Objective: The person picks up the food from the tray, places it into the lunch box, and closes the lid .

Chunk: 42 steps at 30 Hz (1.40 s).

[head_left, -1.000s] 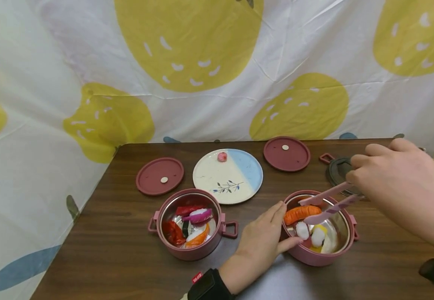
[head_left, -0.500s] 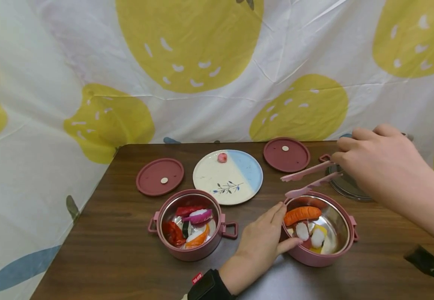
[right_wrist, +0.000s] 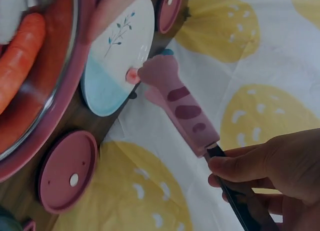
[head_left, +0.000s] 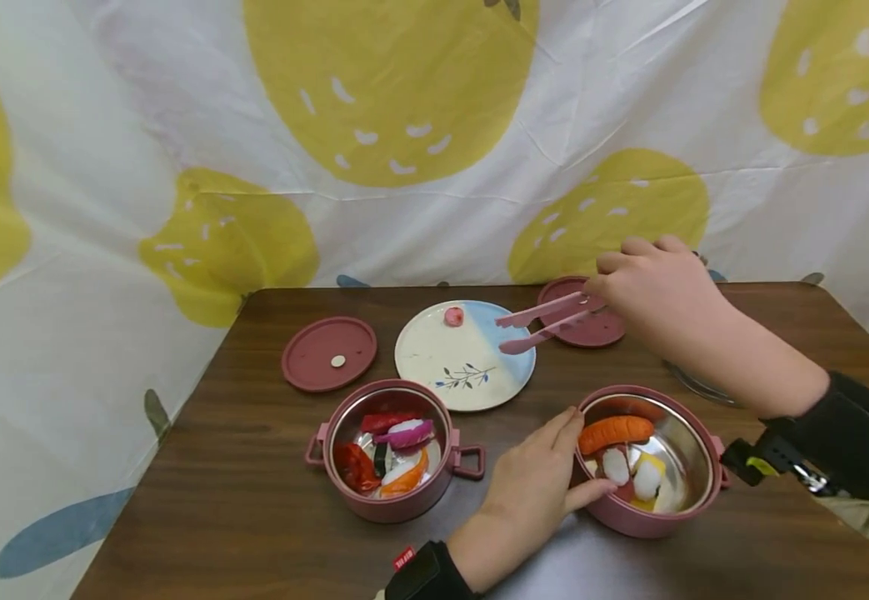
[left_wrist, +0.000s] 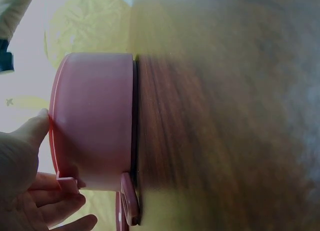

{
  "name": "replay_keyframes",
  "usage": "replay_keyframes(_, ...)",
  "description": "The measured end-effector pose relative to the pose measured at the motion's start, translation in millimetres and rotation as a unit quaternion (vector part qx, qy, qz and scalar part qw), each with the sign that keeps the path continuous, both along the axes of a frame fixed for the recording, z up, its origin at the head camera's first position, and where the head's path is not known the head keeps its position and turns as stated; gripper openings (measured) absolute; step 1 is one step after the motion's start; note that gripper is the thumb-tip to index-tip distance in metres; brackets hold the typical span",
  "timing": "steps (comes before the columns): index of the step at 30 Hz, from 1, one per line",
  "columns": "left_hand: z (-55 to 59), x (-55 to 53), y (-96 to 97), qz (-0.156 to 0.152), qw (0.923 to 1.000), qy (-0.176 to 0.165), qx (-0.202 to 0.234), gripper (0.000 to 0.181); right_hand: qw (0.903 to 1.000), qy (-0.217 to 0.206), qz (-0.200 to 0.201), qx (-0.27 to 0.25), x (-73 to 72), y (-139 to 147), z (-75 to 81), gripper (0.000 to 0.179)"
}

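My right hand (head_left: 651, 283) holds food tongs (head_left: 546, 321) with pink paw-shaped ends and dark handles. Their tips are apart, over the blue side of a round plate (head_left: 427, 375). On that plate lies a small pink-red piece (head_left: 454, 317), left of the tips. My left hand (head_left: 531, 467) grips the left side of the right pink pot (head_left: 629, 523), thumb and fingers at its rim. Inside sit an orange sausage-shaped piece (head_left: 617, 433) and toy sushi (head_left: 647, 479). In the left wrist view, the thumb touches the rim of the pot (left_wrist: 95, 121).
Left stands a second pink pot (head_left: 374, 510) with several toy sushi pieces (head_left: 407, 433). Behind are two pink lids, one at left (head_left: 314, 371), one at right (head_left: 595, 331) partly hidden by the tongs and hand. A dark round rim (head_left: 696, 385) shows behind the right forearm.
My right hand has lifted the tongs out of the right pot and carried them left and back, over the plate. My left hand stays on the pot.
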State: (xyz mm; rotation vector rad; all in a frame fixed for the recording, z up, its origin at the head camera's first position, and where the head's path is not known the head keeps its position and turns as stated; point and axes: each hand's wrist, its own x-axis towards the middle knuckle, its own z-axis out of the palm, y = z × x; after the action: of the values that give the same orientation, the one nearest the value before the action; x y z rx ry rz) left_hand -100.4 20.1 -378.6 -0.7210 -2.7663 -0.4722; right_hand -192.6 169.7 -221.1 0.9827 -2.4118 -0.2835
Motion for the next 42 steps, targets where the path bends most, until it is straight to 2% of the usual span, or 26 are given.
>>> replay_keyframes(8, -2.7, 0.7, 5.5, -0.001, 0.9997, 0.024, -0.001, 0.074, 0.9988, -0.047, -0.008, 0.006, -33.4, -25.7, -4.7, 0.014)
replay_keyframes(14, -2.1, 1.2, 7.0, -0.001, 0.9999, 0.012, 0.0, 0.073, 0.9948, -0.096, -0.03, -0.011, -56.5, -39.2, -8.8, 0.021)
replay_keyframes(22, -0.9, 1.6, 9.2, 0.001, 0.9999, 0.01, -0.007, 0.074, 0.9872, -0.141, -0.073, -0.012, -85.0, -54.8, -27.2, 0.02)
replay_keyframes(29, -2.5, 2.2, 12.6, 0.0, 0.9994, 0.033, -0.005, 0.075, 0.9761, -0.184, -0.115, 0.0, -98.7, -62.8, -40.4, 0.018)
replay_keyframes(34, -1.9, 2.1, 14.1, 0.0, 0.9995, 0.031, -0.003, 0.075, 0.9734, -0.195, -0.12, 0.012, -104.7, -65.4, -47.9, 0.017)
replay_keyframes(42, -1.7, 2.5, 14.0, -0.003, 0.9997, 0.024, 0.002, 0.076, 0.9714, -0.197, -0.133, -0.002, -106.1, -69.4, -52.3, 0.016)
